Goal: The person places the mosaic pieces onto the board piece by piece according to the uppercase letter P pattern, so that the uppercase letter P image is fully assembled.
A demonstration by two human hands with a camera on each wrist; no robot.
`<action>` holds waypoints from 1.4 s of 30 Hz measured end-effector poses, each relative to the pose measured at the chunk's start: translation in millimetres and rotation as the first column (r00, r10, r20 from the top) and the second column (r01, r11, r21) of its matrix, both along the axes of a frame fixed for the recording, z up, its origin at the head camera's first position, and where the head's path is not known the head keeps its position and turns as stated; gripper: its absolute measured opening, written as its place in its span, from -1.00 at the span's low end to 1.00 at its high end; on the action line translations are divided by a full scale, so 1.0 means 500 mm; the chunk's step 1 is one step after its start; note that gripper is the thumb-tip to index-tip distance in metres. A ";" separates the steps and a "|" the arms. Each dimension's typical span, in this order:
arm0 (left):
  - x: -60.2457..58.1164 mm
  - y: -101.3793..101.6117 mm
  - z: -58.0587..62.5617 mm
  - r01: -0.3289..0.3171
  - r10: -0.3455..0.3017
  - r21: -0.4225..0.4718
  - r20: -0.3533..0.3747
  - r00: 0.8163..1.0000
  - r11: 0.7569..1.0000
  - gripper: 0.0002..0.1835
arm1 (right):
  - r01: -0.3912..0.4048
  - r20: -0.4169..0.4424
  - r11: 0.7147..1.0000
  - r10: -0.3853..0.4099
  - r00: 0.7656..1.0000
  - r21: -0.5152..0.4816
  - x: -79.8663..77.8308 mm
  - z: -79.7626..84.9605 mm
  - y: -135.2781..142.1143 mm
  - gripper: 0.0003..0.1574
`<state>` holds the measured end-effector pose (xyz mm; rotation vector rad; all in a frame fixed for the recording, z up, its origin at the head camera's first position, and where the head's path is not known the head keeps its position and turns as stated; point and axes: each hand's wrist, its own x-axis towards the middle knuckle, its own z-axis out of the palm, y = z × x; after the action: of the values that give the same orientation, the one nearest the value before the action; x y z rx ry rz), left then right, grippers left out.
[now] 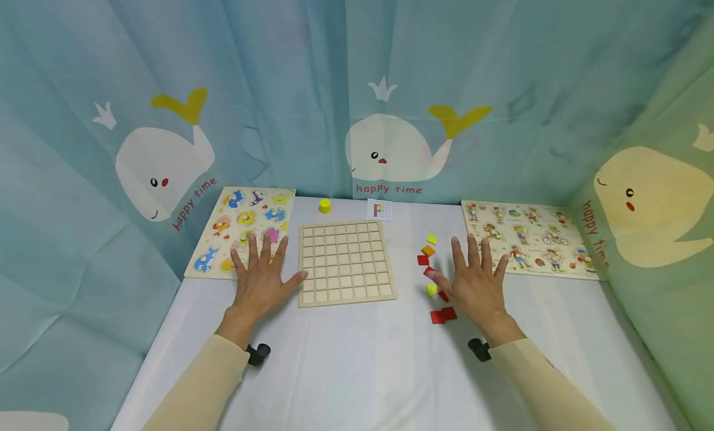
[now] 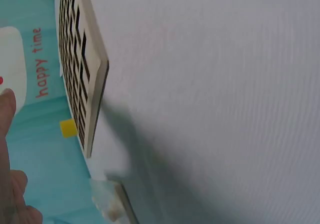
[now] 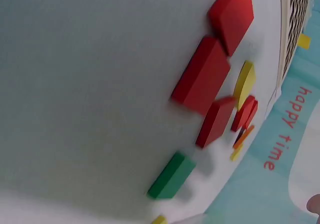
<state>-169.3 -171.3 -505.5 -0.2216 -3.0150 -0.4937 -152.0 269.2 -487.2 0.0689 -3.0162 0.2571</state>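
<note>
A wooden grid board [image 1: 346, 263] lies between the two hands. My left hand [image 1: 260, 288], fingers spread and straight, is at the board's left side, its thumb overlapping that edge in the head view. My right hand [image 1: 475, 291] is also spread, beside a loose line of small blocks, and holds nothing. Among these are red blocks [image 1: 437, 317], an orange block [image 1: 427, 250] and yellow pieces [image 1: 432, 239]. In the right wrist view a green block [image 3: 171, 176] lies near the red ones; the head view does not show it, as my right hand covers that area.
Behind the board stand a yellow cylinder [image 1: 325, 206] and a small card [image 1: 379, 214] printed with a coloured grid. A picture puzzle board [image 1: 203, 254] lies at the left, another [image 1: 535, 239] at the right. Blue curtains [image 1: 312, 96] with whales enclose the white table [image 1: 357, 369].
</note>
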 end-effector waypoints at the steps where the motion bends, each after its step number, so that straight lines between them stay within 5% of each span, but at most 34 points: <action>1: 0.002 0.003 -0.002 0.001 -0.001 0.000 0.000 1.000 1.000 0.05 | -0.003 0.008 1.000 0.003 1.000 -0.005 -0.002 -0.002 -0.004 0.24; 7: 0.019 0.038 -0.019 0.035 -0.034 -0.012 0.018 0.999 0.999 0.06 | -0.080 0.038 0.996 0.081 0.996 -0.031 -0.010 -0.019 -0.045 0.25; 12: 0.035 0.076 -0.036 0.106 -0.109 0.035 0.118 0.987 0.994 0.10 | -0.178 0.077 0.982 0.182 0.980 -0.058 -0.009 -0.036 -0.104 0.23; 18: 0.046 0.098 -0.051 0.146 -0.157 0.063 0.231 0.960 0.987 0.10 | -0.306 0.226 0.951 0.308 0.924 -0.046 0.001 -0.055 -0.174 0.21; 23: 0.047 0.097 -0.049 0.167 -0.178 0.062 0.277 0.944 0.984 0.07 | -0.340 0.322 0.940 0.323 0.890 -0.005 0.018 -0.059 -0.198 0.19; 35: 0.056 0.070 -0.042 0.258 -0.258 0.039 0.299 0.919 0.965 0.01 | -0.409 0.256 0.909 0.377 0.890 0.080 0.105 -0.051 -0.189 0.12; 42: 0.063 0.063 -0.037 0.334 -0.323 0.023 0.327 0.888 0.942 -0.03 | -0.461 0.178 0.876 0.436 0.882 0.140 0.150 -0.035 -0.176 0.08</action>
<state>-138.0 -139.6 -524.1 -0.7353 -3.3237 -0.5520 -76.9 181.0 -504.6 0.8112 -3.1121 0.0248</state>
